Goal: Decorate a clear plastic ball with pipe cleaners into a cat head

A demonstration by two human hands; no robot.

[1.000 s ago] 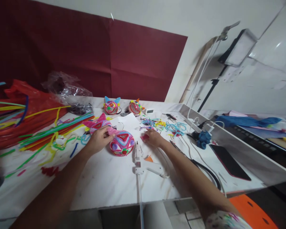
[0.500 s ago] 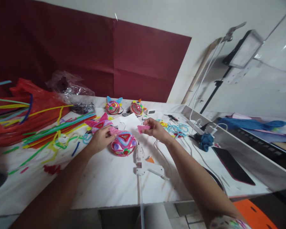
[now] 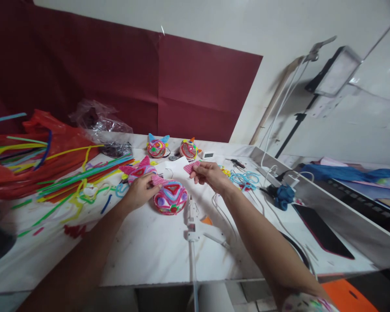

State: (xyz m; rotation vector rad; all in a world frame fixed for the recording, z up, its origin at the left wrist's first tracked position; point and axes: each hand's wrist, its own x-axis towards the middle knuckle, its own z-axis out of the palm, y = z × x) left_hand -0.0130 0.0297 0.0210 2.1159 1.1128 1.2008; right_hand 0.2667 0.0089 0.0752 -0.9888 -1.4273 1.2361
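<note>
My left hand [image 3: 142, 191] pinches a pink ear-shaped piece [image 3: 156, 179] at the upper left of a round pipe-cleaner animal face [image 3: 170, 199]. That face is pink, blue and white, with purple eyes and a red triangle. Between the fingertips of my right hand [image 3: 209, 175] is a second pink piece [image 3: 191, 167], held above and right of the face, apart from it. A white hot glue gun [image 3: 192, 221] lies just right of the face, its nozzle toward the back and a glue stick out of its rear. Behind my left hand is another pink-eared face [image 3: 138, 170].
Two finished-looking faces, one blue-eared [image 3: 156, 146] and one orange-eared [image 3: 189, 149], stand at the back. Pipe cleaners [image 3: 84, 173] and a red plastic bag [image 3: 48, 134] spread over the left. Blue curls [image 3: 243, 177], cables and a black phone-like slab [image 3: 323, 229] lie to the right.
My right hand has raised its pink piece slightly and turned it, so more of its flat side shows. My left hand stays at the face. The whole view has shifted a little.
</note>
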